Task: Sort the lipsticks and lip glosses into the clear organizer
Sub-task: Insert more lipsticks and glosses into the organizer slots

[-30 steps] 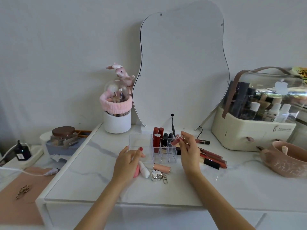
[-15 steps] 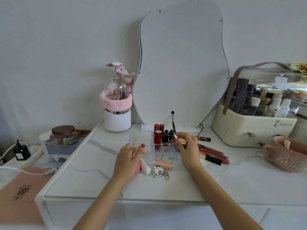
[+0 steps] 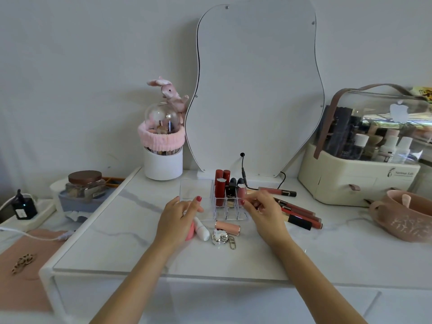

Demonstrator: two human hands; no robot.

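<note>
The clear organizer (image 3: 196, 192) stands mid-table in front of the mirror. Its right-hand slots hold red lipsticks (image 3: 220, 191), a black one (image 3: 231, 186) and a pink lipstick (image 3: 242, 191), all upright. My right hand (image 3: 265, 212) is just right of the pink lipstick, fingers apart, thumb tip at its slot. My left hand (image 3: 178, 218) grips the organizer's front left wall with thumb and forefinger. A peach lipstick (image 3: 228, 226) and a white tube (image 3: 202, 230) lie in front of the organizer. Several lip glosses (image 3: 300, 212) lie to the right.
A wavy mirror (image 3: 257, 90) leans on the wall with a black cable (image 3: 243, 167) at its foot. A white brush holder (image 3: 163, 163) is back left, a cream cosmetics case (image 3: 350, 181) back right, a pink bowl (image 3: 406, 218) far right. A silver keychain (image 3: 221, 236) lies near the front.
My right hand carried the pink lipstick down into a right-hand slot of the organizer, and its fingers have come apart. My left hand stayed at the organizer.
</note>
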